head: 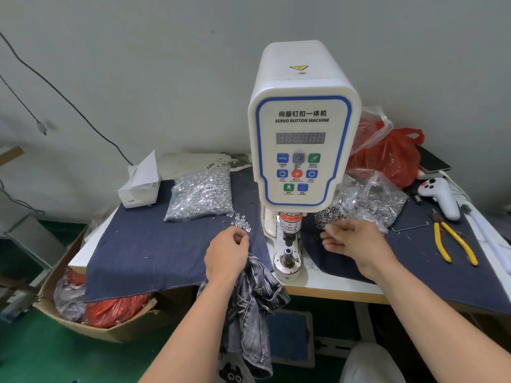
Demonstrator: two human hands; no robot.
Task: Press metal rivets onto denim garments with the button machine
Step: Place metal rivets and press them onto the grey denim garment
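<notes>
At far left I see a cardboard box (83,324) beside the counter (331,286). A bag of silver rivets (200,194) lies on the blue cloth (143,252). My left hand (225,257) curls at the loose rivets (242,223), fingertips pinched, over the denim garment (254,308) hanging off the edge. The button machine (302,128) stands centre. My right hand (351,239) hovers, fingers loosely spread, near dark rings (327,217). Yellow pliers (453,241) lie right.

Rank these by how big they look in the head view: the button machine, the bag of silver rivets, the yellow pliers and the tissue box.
1. Button machine, clearly the largest.
2. Bag of silver rivets.
3. Yellow pliers and tissue box look about alike; the pliers are long but thin, so I won't rank them.
</notes>
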